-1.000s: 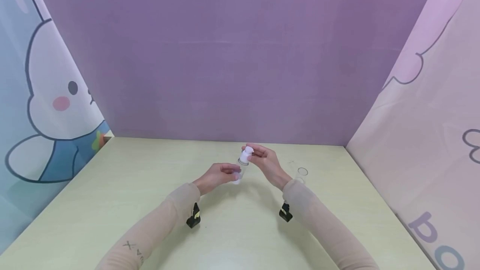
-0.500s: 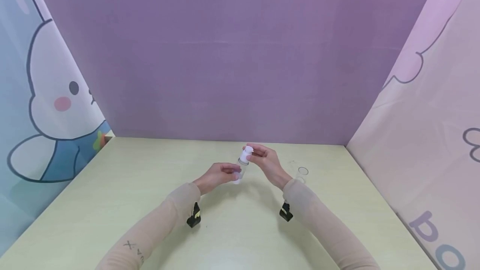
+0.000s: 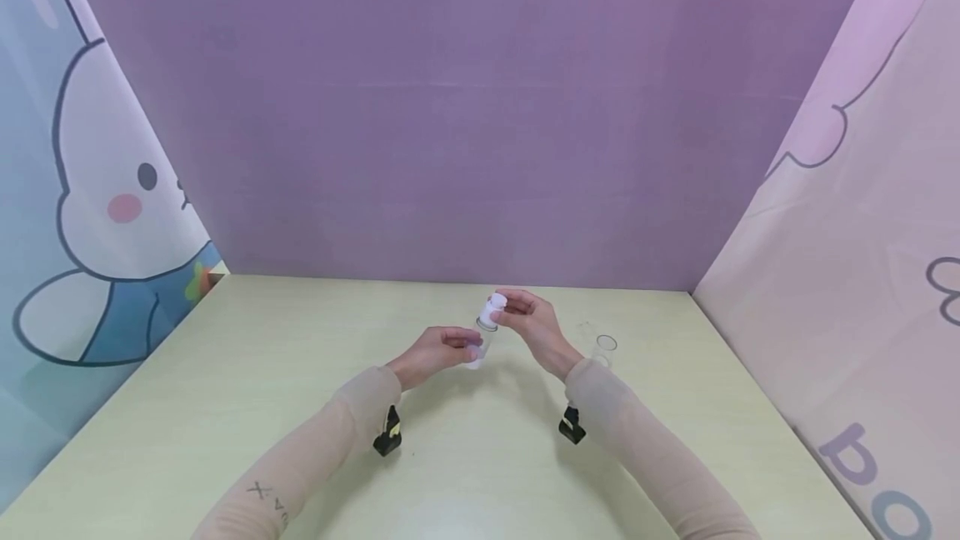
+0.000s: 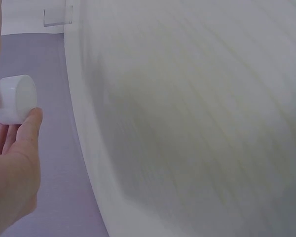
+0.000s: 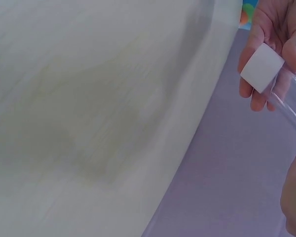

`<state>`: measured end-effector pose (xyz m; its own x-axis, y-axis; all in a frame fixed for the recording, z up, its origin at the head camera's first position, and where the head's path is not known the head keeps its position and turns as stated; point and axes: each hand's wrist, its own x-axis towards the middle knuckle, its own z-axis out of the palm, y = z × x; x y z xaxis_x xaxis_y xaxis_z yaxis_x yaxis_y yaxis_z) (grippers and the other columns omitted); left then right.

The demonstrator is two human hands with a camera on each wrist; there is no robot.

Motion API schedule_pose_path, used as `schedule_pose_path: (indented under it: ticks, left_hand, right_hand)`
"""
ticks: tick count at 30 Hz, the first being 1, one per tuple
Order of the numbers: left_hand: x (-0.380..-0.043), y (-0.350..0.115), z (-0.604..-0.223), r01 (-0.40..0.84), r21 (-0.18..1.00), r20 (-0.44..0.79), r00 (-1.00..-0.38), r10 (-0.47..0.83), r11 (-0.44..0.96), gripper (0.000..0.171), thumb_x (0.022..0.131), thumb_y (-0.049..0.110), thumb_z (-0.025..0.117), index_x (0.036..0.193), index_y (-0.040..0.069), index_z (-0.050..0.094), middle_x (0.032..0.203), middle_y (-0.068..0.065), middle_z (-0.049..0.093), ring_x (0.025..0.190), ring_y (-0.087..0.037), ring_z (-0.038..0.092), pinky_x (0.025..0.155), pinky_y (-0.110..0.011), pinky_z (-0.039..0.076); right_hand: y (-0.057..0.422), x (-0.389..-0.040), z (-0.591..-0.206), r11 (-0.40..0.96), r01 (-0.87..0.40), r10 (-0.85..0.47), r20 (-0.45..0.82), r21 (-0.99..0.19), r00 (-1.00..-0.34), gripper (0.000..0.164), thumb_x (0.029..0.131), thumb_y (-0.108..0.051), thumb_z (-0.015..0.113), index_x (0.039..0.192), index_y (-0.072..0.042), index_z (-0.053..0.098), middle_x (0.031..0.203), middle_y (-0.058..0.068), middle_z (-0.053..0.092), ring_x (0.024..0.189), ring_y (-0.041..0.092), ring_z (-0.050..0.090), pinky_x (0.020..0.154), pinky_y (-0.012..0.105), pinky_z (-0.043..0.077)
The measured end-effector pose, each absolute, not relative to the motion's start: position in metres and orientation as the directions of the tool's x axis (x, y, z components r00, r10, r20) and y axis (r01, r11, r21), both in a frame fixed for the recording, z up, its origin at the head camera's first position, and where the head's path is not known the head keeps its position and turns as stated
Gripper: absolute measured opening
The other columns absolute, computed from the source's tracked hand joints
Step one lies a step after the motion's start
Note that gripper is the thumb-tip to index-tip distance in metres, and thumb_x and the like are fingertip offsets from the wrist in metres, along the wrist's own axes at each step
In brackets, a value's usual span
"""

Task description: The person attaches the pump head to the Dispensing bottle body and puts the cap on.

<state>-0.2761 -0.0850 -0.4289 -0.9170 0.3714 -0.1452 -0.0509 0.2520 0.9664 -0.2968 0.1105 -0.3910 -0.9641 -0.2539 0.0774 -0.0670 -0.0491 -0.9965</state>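
1. Pinching a small bottle (image 3: pixel 485 343) is what the left hand (image 3: pixel 431 354) does, with its thumb on one side and its fingers on the other. The bottle is see-through, and its low end has a white base (image 5: pixel 262 68).
2. The right hand (image 3: pixel 536 329) grips the white top (image 3: pixel 492 310) at the other end. Its thumb and fingers are bent around it. It is hard to tell if the top is on tight.
3. The bottle is up in the air over the pale yellow table (image 3: pixel 480 473), near the middle of the far edge. It leans, with its top tipped to the right. A dark ring (image 3: pixel 487 324) goes around it just under the white top.
4. A see-through piece (image 3: pixel 604 348) with a dark rim is on the table, to the right of the right hand, nearer the far edge than the near edge. It is too faint to tell its full shape.
5. The person wears light sleeves (image 3: pixel 315 448) with dark letters on the left one. A black gadget hangs under each wrist.
6. A purple wall (image 3: pixel 480 107) stands behind the far edge. A blue cloth (image 3: pixel 41 398) with a cartoon animal hangs by the left edge, and a pale cloth (image 3: pixel 847 257) hangs by the right edge.
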Motion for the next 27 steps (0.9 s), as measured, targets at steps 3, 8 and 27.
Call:
schedule_pose_path:
  ticks: [3,8,27]
  left_hand:
    - [-0.2760,-0.0857,-0.4296,-0.050,0.966,-0.145,-0.917,0.372,0.253,0.042,0.086,0.025,0.064,0.125,0.010,0.056,0.125,-0.008,0.058,0.112,-0.020,0.055,0.098,-0.042,0.043]
    - [-0.2760,-0.0862,-0.4295,-0.057,0.964,-0.152,-0.919,0.365,0.258,0.040,0.086,0.025,0.064,0.124,0.012,0.057,0.124,-0.007,0.059,0.111,-0.020,0.055,0.099,-0.044,0.042]
    - [-0.2786,-0.0879,-0.4357,-0.015,0.965,-0.121,-0.909,0.398,0.261,0.044,0.085,0.028,0.065,0.124,0.010,0.056,0.123,-0.008,0.059,0.109,-0.019,0.056,0.096,-0.042,0.044]
  right_hand:
    - [0.1092,-0.2974,-0.3926,-0.041,-0.066,-0.237,0.074,-0.997,-0.969,0.039,0.079,0.001,0.066,0.117,-0.001,0.057,0.109,0.008,0.064,0.096,0.013,0.060,0.087,0.028,0.050]
    - [0.1078,-0.2977,-0.3937,-0.039,-0.072,-0.217,0.079,-0.997,-0.973,0.037,0.079,0.000,0.067,0.115,-0.002,0.058,0.106,0.007,0.064,0.094,0.013,0.060,0.085,0.027,0.051]
    - [0.1075,-0.2973,-0.3956,-0.001,-0.063,-0.201,0.062,-0.998,-0.978,0.035,0.079,-0.003,0.068,0.113,-0.003,0.059,0.102,0.005,0.062,0.091,0.014,0.057,0.082,0.025,0.050]
